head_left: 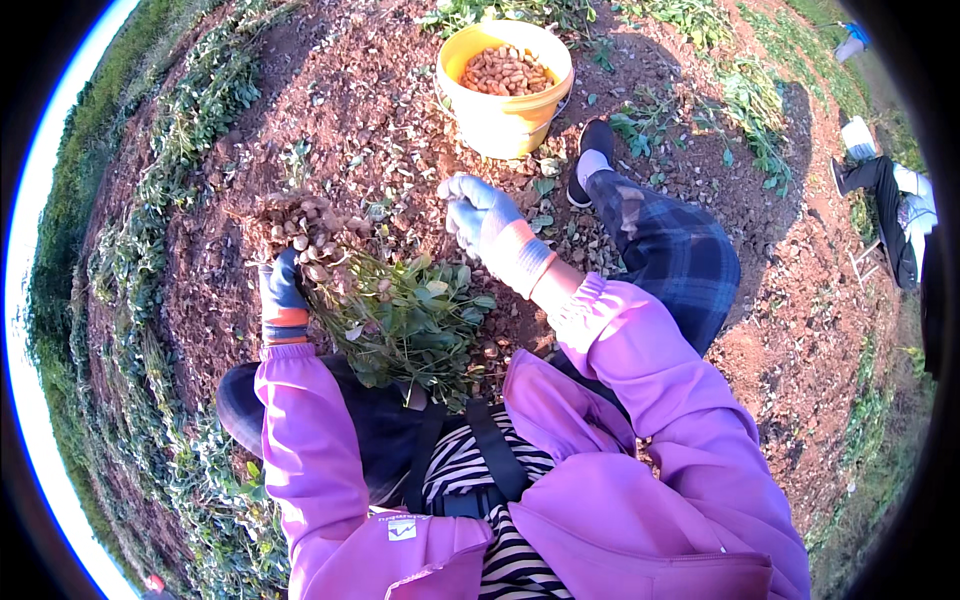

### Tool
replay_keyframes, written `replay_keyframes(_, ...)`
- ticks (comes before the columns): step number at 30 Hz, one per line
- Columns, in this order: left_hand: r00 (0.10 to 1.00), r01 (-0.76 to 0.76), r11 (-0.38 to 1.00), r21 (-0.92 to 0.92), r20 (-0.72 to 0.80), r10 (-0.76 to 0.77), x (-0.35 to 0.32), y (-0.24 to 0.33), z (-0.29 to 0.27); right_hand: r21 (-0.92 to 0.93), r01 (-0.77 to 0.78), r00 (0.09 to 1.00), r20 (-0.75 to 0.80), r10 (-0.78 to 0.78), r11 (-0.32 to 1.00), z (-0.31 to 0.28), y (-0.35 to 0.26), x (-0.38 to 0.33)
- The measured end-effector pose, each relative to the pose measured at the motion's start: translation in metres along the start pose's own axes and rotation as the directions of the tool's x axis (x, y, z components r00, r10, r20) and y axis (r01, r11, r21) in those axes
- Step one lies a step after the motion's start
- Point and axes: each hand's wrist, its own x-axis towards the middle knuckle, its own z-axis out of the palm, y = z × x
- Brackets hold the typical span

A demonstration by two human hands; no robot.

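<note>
My left hand (pixel 285 295), in a grey and orange work glove, is closed round the stems of a peanut plant (pixel 410 315). Its root end, thick with peanut pods (pixel 312 235), points up and away from me, while the green leaves hang toward my lap. To the right of the plant, my right hand (pixel 488 225), gloved the same way, is raised with its fingers curled together. Whatever lies in those fingers is too small to make out. Beyond both hands stands a yellow bucket (pixel 505 128) part-filled with picked peanuts (pixel 507 72).
I sit on reddish, crumbly soil, my right leg (pixel 665 250) stretched beside the bucket. Pulled plants (pixel 170 190) lie in a row at the left, and more plants (pixel 755 115) at the far right. Another person (pixel 900 205) sits at the right edge near a white bucket (pixel 857 138).
</note>
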Motion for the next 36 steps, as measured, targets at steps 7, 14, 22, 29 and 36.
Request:
replay_keyframes(7,0.998,0.068,0.997,-0.029,0.013,-0.068,0.019,0.026,0.014,-0.499,0.198,0.939,-0.15,-0.309,0.844,-0.082,-0.101,0.184)
replay_keyframes(14,0.945,0.216,0.955,-0.202,0.289,-0.152,0.04,0.054,-0.025,-0.892,0.148,0.873,-0.086,-0.48,0.428,-0.079,-0.056,0.165)
replay_keyframes(22,0.834,0.174,0.875,-0.451,0.54,0.113,0.074,0.029,-0.06,-0.478,0.208,0.97,0.214,-0.116,0.854,-0.008,0.031,0.038)
replay_keyframes(29,0.855,0.246,0.75,-0.614,0.502,0.13,0.069,0.011,0.012,-0.656,0.364,0.927,0.328,-0.184,0.661,0.042,0.046,-0.003)
replay_keyframes(36,0.863,0.373,0.809,-0.455,0.491,-0.122,0.043,0.005,0.043,-0.41,0.246,0.967,0.17,-0.192,0.878,0.036,0.071,-0.004)
